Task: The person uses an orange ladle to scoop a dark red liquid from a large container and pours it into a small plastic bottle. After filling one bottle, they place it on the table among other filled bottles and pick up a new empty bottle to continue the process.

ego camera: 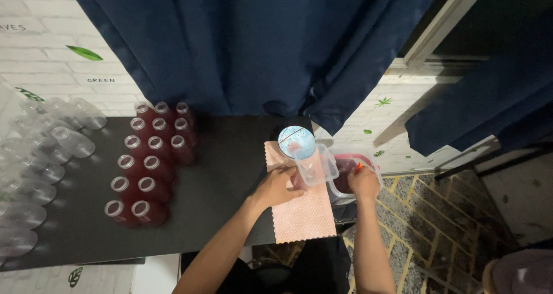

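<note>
**Bottle held under a funnel at the right edge of the table**

The left hand [280, 185] is closed around a small bottle [299, 181] standing upright on the pink cloth [302, 219], with a blue funnel [296, 142] on top. The right hand [364, 183] grips a clear jug [318, 166], tilted toward the funnel, above a container of red liquid [345, 176] just beyond the black table [224, 173] edge.

A black table [230, 173] stands against the curtain. On it sit rows of filled red bottles [151, 166], a cluster of empty clear bottles [34, 167] at its left end, and a pink cloth [302, 216] overhanging the near edge.
</note>
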